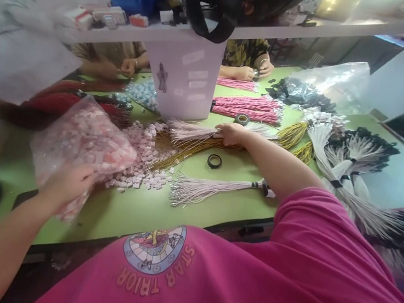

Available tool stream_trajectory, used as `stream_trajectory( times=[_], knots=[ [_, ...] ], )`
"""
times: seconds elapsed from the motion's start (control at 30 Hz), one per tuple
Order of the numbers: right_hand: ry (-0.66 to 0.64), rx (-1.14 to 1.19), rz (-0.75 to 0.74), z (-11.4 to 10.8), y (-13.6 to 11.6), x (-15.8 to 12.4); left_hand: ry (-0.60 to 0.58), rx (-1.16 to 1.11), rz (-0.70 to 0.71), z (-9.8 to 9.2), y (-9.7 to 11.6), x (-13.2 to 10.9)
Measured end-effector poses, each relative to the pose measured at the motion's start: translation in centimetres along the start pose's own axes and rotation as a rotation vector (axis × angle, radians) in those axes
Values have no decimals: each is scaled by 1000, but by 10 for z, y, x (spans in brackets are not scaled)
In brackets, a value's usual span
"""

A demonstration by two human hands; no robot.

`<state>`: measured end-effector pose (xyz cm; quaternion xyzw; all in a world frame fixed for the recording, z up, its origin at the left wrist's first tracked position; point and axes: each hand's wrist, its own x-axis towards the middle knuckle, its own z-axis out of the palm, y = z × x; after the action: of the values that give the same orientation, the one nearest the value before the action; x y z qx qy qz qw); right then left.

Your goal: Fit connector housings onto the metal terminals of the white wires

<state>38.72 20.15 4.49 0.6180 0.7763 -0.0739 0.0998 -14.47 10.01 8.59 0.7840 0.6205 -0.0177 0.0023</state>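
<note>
Fingers (222, 126) grip wires (194, 132) on green table (156, 210), shelf (278, 33) beyond.

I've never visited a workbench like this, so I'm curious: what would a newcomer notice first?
Probably the bright magenta T-shirt filling the bottom of the view. Next, at left, the left hand is on a clear plastic bag of pinkish pieces, beside a loose heap of small pale pieces. Farther back, pink wires lie just right of a lilac panel.
</note>
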Motion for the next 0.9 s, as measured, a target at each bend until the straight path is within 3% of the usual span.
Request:
stream_trajectory(
  times=[0.1,0.3,0.43,0.57,0.67,0.73,0.77,0.87,0.9],
  knots=[
    [-35,84,80,-11,12,3,-155,-12,-113,-9,-3,2],
    [-54,398,82,-34,30,9,-256,-176,-189,-13,-26,19],
    [-81,372,75,-27,27,13,-233,-245,-220,-15,-28,19],
    [-92,20,41,-22,-1,3,-53,-85,-158,-20,-9,-3],
    [115,-157,-8,-39,-48,-9,113,101,-1,-14,7,-17],
    [268,-114,-168,-53,-101,-15,151,88,43,-5,13,-21],
    [284,-85,-276,-59,-134,-17,142,57,74,-2,14,-22],
    [346,55,-918,-55,-243,-18,73,-81,242,5,6,-20],
    [396,67,-1019,-48,-278,-17,111,-126,250,5,-1,-18]
  ],
)
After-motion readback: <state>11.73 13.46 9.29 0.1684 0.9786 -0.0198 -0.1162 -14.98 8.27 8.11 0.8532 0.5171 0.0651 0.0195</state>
